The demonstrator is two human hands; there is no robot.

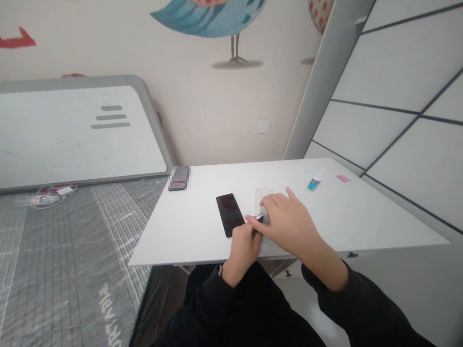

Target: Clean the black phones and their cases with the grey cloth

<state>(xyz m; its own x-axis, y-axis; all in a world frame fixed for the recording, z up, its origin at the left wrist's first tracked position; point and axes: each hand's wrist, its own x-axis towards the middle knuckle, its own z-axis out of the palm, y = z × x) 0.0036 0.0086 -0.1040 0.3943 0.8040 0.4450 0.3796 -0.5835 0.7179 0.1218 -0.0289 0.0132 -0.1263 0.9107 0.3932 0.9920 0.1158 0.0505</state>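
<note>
In the head view, my left hand (246, 246) is closed around a small dark cylinder with a shiny silver end (259, 218), mostly hidden by the fingers. My right hand (289, 219) curls over from the right, its thumb reaching to the silver end. Under its fingers shows a pale, whitish thing (265, 215) whose kind I cannot make out. A black smartphone (229, 212) lies face up just left of both hands. Partly beneath my right hand is a clear, flat rectangular piece (261, 193) on the white table (181, 226).
Farther right stand a small bottle with a blue label (314, 181) and a pink slip (343, 178). A pixelated dark box (179, 178) sits at the table's back left corner. Behind the table is a wall with a socket (264, 126); white panels (390, 77) rise at the right.
</note>
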